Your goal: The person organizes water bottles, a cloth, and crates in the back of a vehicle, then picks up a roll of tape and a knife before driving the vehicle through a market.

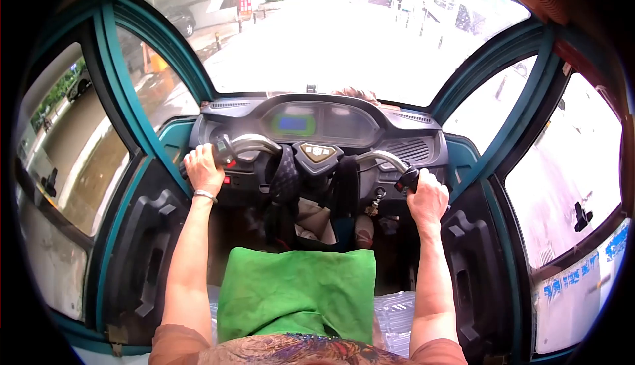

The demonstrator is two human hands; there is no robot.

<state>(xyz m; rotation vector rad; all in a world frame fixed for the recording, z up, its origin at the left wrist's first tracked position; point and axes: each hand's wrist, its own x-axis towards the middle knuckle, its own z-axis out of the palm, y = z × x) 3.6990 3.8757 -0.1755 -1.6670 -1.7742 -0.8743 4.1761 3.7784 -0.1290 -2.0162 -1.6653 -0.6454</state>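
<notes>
I sit inside a small enclosed vehicle with a teal frame. My left hand [202, 168] is wrapped around the left grip of the handlebar [319, 154], with a bracelet on the wrist. My right hand [428, 197] is closed around the right grip, beside the black switch housing [407, 180]. The chrome bar curves down from a central hub with a gold emblem. Behind it is the dark dashboard [317, 123] with a lit blue and green display [295, 124]. A green cloth [297, 292] lies over my lap.
Black door panels [147, 259] stand close at both sides. A bag and clear plastic packs [395, 315] fill the footwell and seat area. Through the windscreen [331, 34] a bright street with parked cars and shopfronts shows ahead.
</notes>
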